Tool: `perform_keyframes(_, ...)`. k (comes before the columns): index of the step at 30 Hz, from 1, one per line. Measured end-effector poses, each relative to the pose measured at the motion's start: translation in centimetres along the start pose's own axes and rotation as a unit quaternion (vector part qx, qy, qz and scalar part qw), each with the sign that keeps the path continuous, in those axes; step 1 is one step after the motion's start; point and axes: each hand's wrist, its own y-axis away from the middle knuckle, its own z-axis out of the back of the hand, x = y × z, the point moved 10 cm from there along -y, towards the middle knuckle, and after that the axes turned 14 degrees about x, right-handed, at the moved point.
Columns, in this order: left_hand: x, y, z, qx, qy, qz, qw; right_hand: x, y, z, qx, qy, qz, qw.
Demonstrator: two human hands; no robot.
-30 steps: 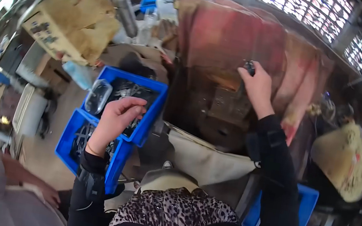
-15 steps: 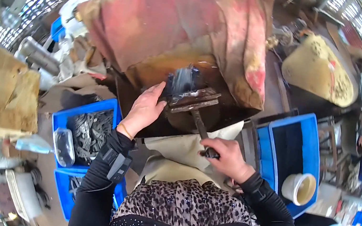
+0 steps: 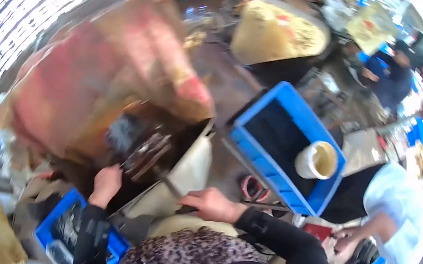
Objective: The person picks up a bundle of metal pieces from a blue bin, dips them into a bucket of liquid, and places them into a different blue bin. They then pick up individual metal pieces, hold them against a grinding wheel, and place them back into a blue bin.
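Note:
My right hand (image 3: pixel 214 205) is closed round the dark handle (image 3: pixel 173 186) of a tool whose far end meets a blurred metal bar (image 3: pixel 150 158). My left hand (image 3: pixel 107 184) is curled at the near left of that bar, its fingers together against something dark and thin that I cannot make out. Just beyond the bar is a dark grey, glossy block (image 3: pixel 125 132), smeared by motion. These lie in the opening of a dark, rust-brown work box, under a large red and brown stained cloth (image 3: pixel 84 81). A pale cloth (image 3: pixel 191 165) hangs at its near right edge.
On my right stands a blue crate (image 3: pixel 294 127) with a white tub (image 3: pixel 317 161) in it. A co-worker in a pale shirt (image 3: pixel 400 202) is close on that side. At lower left is another blue crate (image 3: pixel 51 222) of small parts. A yellowish padded sheet (image 3: pixel 279 34) lies farther off.
The view has swung to the right, so the work box sits farther left. My left hand has gone from open with spread fingers to closed near the bar. My right hand keeps the handle.

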Motion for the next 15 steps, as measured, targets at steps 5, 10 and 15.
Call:
perform_keyframes(5, 1.8, -1.1, -2.6, -0.035, -0.003, -0.062, 0.997, -1.3, -0.7, 3.3, 0.017, -0.076, -0.060, 0.995)
perform_keyframes(10, 3.1, -2.3, -5.5, -0.038, -0.051, -0.045, 0.997, -8.8, -1.9, 9.3, -0.201, -0.495, -0.145, 0.833)
perform_keyframes(15, -0.5, -0.9, -3.1, -0.062, -0.086, -0.088, 0.990, -8.9, -5.8, 7.5, -0.214, -0.694, -0.045, 0.686)
